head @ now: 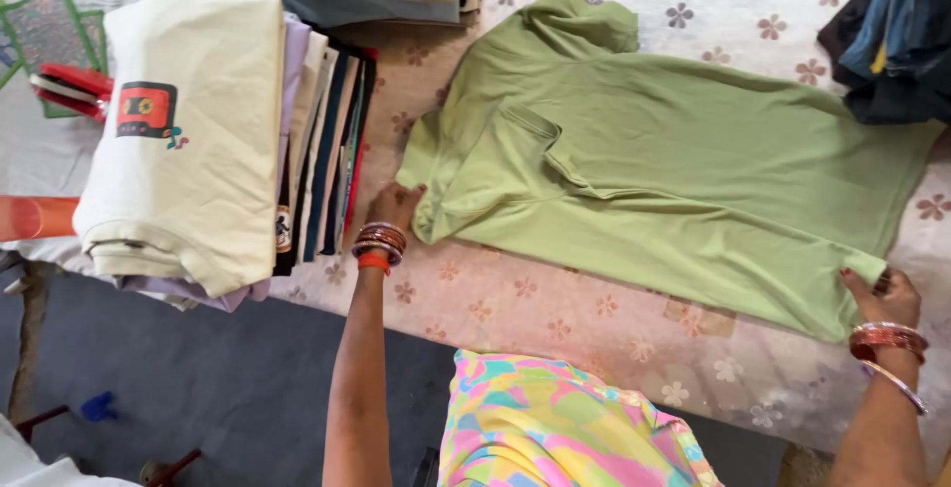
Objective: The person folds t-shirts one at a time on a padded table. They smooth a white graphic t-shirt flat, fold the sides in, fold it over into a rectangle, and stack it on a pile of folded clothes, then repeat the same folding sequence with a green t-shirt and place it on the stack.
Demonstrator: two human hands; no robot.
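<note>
The green shirt (674,170) lies spread and partly folded across the middle and right of the frame, on a table cover with a flower print (555,319). The left hand (394,208) grasps the shirt at its left end, near the sleeve, and the right hand (885,296) pinches the lower hem at the right edge. A stack of folded shirts (198,140) with a cream one on top stands at the upper left, just beside the left hand, and dark clothes (897,31) lie in the upper right corner.
</note>
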